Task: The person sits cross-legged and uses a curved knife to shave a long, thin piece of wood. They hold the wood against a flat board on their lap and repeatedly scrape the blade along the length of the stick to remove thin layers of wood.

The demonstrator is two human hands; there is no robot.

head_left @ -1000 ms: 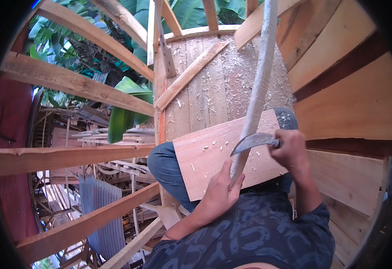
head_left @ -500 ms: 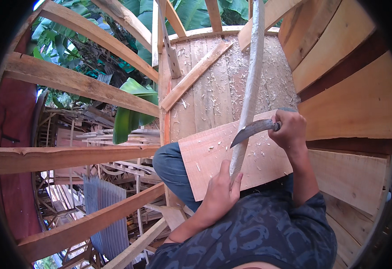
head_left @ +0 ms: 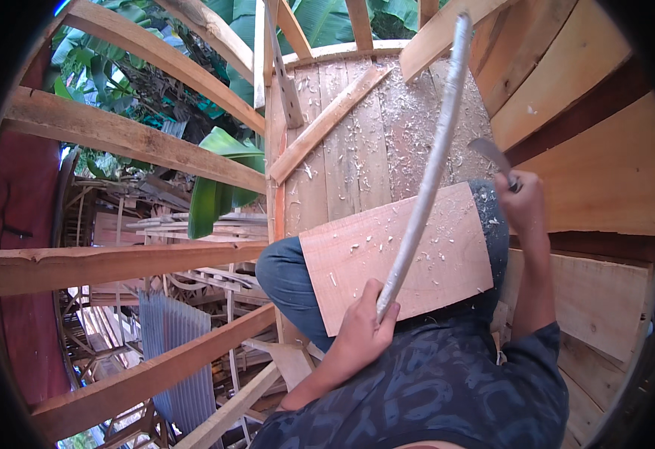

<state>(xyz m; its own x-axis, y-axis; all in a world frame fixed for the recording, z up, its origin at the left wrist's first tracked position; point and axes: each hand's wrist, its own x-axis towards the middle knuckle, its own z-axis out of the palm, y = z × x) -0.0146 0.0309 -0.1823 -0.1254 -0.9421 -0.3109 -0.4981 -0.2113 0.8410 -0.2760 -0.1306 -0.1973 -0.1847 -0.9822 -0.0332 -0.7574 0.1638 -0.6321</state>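
My left hand (head_left: 366,320) is closed around the near end of a long, pale, slightly curved wooden pole (head_left: 434,168). The pole slants up and away over a flat wooden board (head_left: 365,251) that lies across my lap. My right hand (head_left: 524,202) grips the handle of a curved-bladed knife (head_left: 490,153). It is raised at the right, with the blade apart from the pole and pointing up and left. A few pale shavings are scattered on the board.
Planks (head_left: 335,142) strewn with shavings form the floor ahead, with a loose wooden strip (head_left: 331,126) across them. Slanting beams (head_left: 133,146) stand at the left, before a corrugated metal sheet (head_left: 181,352) and banana leaves (head_left: 223,172). Wide boards (head_left: 589,176) wall the right side.
My right hand has moved right with the knife, taking the blade off the pole. The pole's far end has swung to the right; my left hand still holds its near end.
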